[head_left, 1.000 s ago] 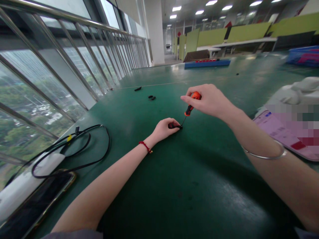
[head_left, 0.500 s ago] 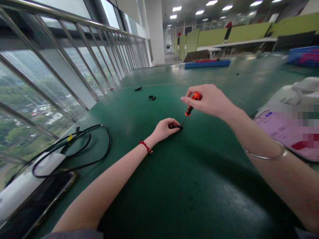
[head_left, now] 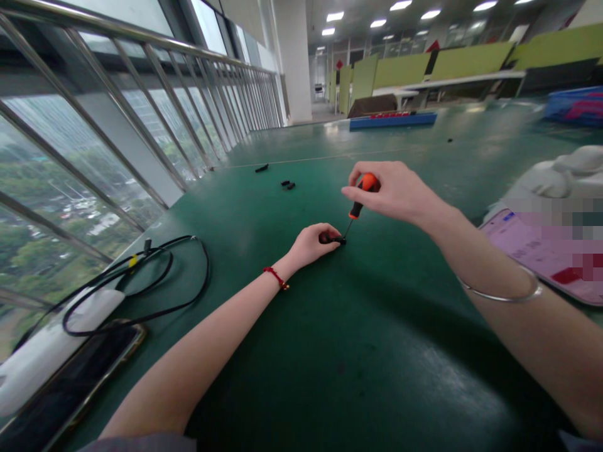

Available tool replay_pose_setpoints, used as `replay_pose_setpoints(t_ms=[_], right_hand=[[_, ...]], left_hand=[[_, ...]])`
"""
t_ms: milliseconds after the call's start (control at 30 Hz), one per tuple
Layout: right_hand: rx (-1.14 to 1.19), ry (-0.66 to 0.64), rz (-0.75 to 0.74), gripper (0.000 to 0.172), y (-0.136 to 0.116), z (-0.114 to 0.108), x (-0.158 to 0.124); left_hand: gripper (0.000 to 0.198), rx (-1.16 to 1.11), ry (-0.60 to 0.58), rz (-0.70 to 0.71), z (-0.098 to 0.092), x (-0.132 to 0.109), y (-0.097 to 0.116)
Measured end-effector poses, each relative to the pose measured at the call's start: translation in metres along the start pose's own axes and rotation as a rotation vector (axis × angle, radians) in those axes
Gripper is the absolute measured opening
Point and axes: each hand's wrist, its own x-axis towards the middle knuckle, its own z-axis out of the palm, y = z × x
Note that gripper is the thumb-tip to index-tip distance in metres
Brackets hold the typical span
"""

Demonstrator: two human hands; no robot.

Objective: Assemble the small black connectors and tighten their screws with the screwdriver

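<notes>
My left hand [head_left: 311, 243] is closed on a small black part [head_left: 335, 239], holding it low against the green tabletop [head_left: 301, 339]. Much of that part is hidden by my fingers, so its kind is unclear. In my right hand [head_left: 393, 188] is a screwdriver [head_left: 357, 208] with an orange and black handle, gripped between thumb and fingers. Its thin shaft slants down, and the tip meets the right end of the black part. Farther off lie several small black pieces [head_left: 287, 184] and a longer black piece [head_left: 262, 168].
On the left are a looped black cable [head_left: 207, 276], a white power strip [head_left: 101, 307] and a dark phone [head_left: 85, 383]. A pink-screened phone [head_left: 532, 245] lies at right beside a whitish object [head_left: 560, 172]. A blue tray [head_left: 393, 120] stands at the back. Metal railing [head_left: 155, 94] borders the left side.
The screwdriver handle has turned slightly in my right hand, whose fingers have shifted a little. My left hand and the black part stay in place.
</notes>
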Motion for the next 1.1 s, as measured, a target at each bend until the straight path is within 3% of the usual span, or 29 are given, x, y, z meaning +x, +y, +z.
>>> replay_pose_setpoints(t_ms=[267,1100], right_hand=[[0.024,0.01,0.012,0.022,0.0023,0.0019,0.0012],[0.013,0.05,0.004,0.024,0.002,0.0033,0.0005]], left_hand=[[0.019,-0.044,-0.086,-0.01,-0.0082,-0.0009,0.0001],[0.019,-0.038,-0.05,-0.018,-0.0061,-0.0023,0.0009]])
